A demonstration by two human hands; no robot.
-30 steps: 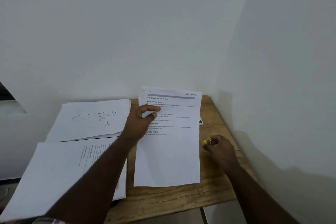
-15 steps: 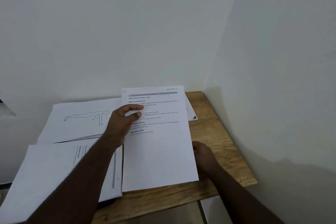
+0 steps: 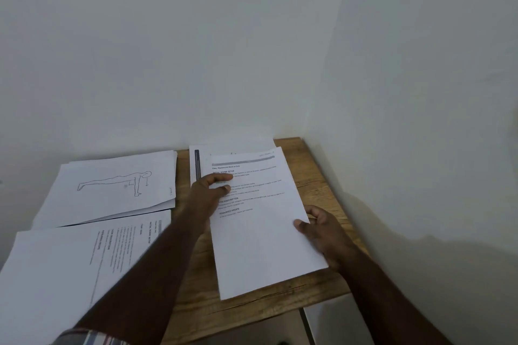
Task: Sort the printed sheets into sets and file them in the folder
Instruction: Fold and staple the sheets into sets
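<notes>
A wooden bench [image 3: 322, 185] sits tucked into a corner where two plain white walls [image 3: 168, 50] meet behind it.

Printed sheet set [image 3: 260, 227]: white pages, text headings uppermost, held slightly tilted at the worktop's right side, overlapping a further sheet with a dark margin bar [image 3: 197, 164]. Push-up figure sheets [image 3: 112, 185]: stacked flat at rear left. Text sheets [image 3: 70, 266]: laid sideways at front left, overhanging the edge.
</notes>
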